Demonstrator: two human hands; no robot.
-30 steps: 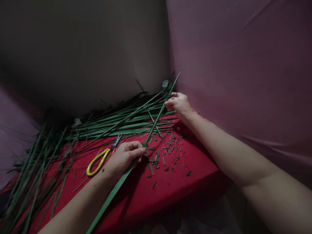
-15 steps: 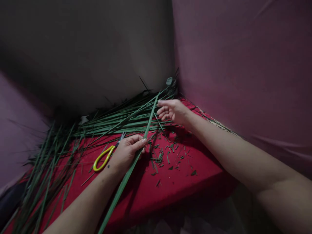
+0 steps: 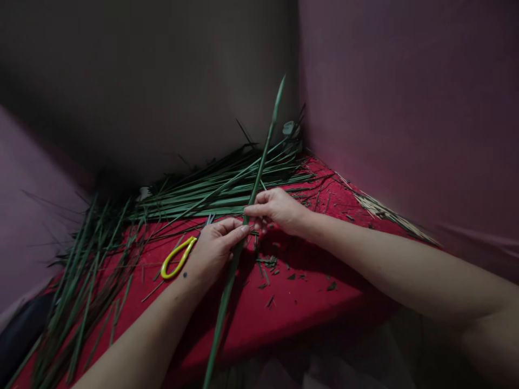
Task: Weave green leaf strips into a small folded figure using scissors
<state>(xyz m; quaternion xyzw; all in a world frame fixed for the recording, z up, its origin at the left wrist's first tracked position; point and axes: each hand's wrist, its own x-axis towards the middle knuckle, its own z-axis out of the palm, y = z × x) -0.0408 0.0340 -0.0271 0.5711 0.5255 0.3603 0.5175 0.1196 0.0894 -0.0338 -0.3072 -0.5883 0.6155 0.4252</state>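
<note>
A long green leaf strip [image 3: 263, 162] runs from the lower middle of the view up past the leaf pile, its tip against the dark wall. My left hand [image 3: 221, 240] pinches it near its middle, thumb on top. Just above, my right hand [image 3: 275, 212] closes its thumb and fingers on the same strip; the two hands almost touch. Yellow-handled scissors [image 3: 178, 258] lie beside my left wrist, their blades partly hidden behind the hand. Small cut leaf bits [image 3: 270, 262] are scattered on the red cloth [image 3: 308, 313] below my hands.
A pile of long green leaves [image 3: 211, 194] lies along the back wall. More leaves [image 3: 81, 286] spread over the left side. Thin pale sticks [image 3: 393, 216] rest along the right wall. A small whitish object [image 3: 288, 128] sits in the back corner.
My right hand has come down and left from beside the leaf strip and closed on it next to my left hand. The strip now stands more upright, its tip higher.
</note>
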